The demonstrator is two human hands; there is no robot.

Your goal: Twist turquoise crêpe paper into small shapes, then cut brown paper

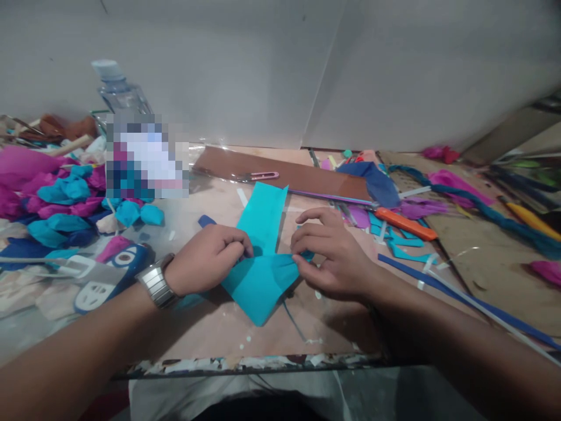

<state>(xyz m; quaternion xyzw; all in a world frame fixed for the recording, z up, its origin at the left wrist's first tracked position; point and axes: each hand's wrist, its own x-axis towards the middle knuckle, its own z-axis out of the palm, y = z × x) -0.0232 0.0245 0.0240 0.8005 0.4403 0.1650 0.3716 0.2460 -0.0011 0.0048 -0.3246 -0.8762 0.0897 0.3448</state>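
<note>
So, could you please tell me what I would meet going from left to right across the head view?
Blue-and-white socket, wristwatch, left hand, turquoise sheet, right hand, orange handle, yellow object.

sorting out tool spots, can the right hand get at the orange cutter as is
Likely yes: the orange cutter lies near the right hand with nothing tall between, though that hand, apparently pinching the turquoise piece, would need to release it.
</note>
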